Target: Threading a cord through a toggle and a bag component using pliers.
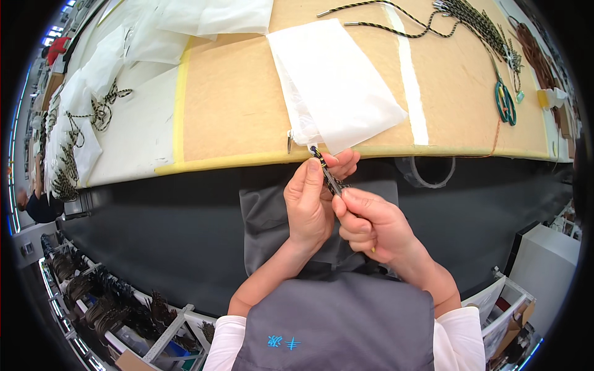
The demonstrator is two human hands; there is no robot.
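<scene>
Head view showed left hand [307,207] pinching the white bag's [337,83] corner at the tabletop [235,111] edge, steadying it while right hand [371,226] gripped the patterned cord [326,171]

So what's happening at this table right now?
A person at a padded workbench holds the corner of a white fabric bag at the bench's front edge. The left hand pinches a black-and-yellow patterned cord where it meets the bag, while the right hand grips a thin metal tool against it. More cords and green-handled scissors lie farther back.
</scene>
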